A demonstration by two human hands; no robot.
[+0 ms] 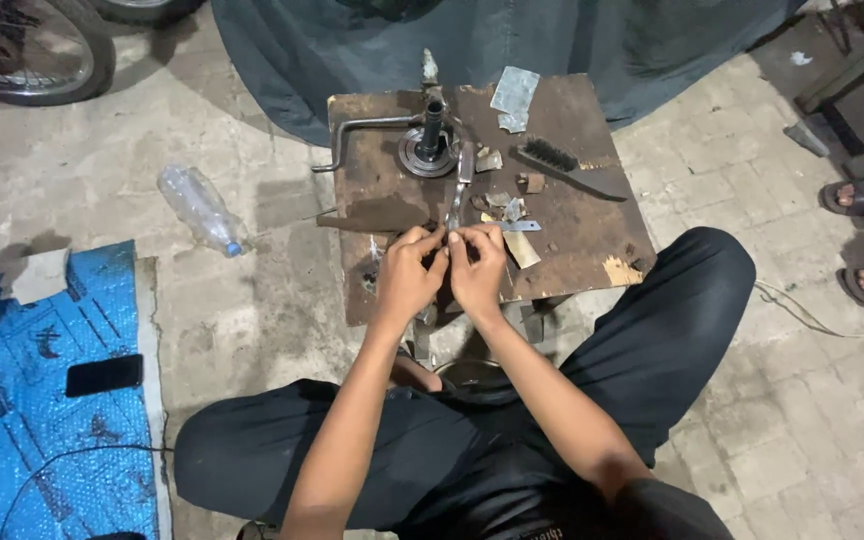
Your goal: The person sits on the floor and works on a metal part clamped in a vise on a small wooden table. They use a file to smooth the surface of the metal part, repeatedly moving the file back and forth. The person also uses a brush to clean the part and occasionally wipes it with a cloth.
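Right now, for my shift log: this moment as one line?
hands: left and right pinching metal strip | surface: rusty work board | nearby: wire brush

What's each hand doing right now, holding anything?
Left hand: closed, fingers pinching the long grey metal bar lying on the rusty metal work table.
Right hand: closed, pinching the same bar beside it.

A low worktable [572, 250] stood before the seated person. On it, a round fitting [428, 150] sat at the rear, a brush [552, 155] to its right. Left of the table, a bottle [199, 208] lay on the floor; nearer, a phone [103, 374] lay on a mat [42, 440].
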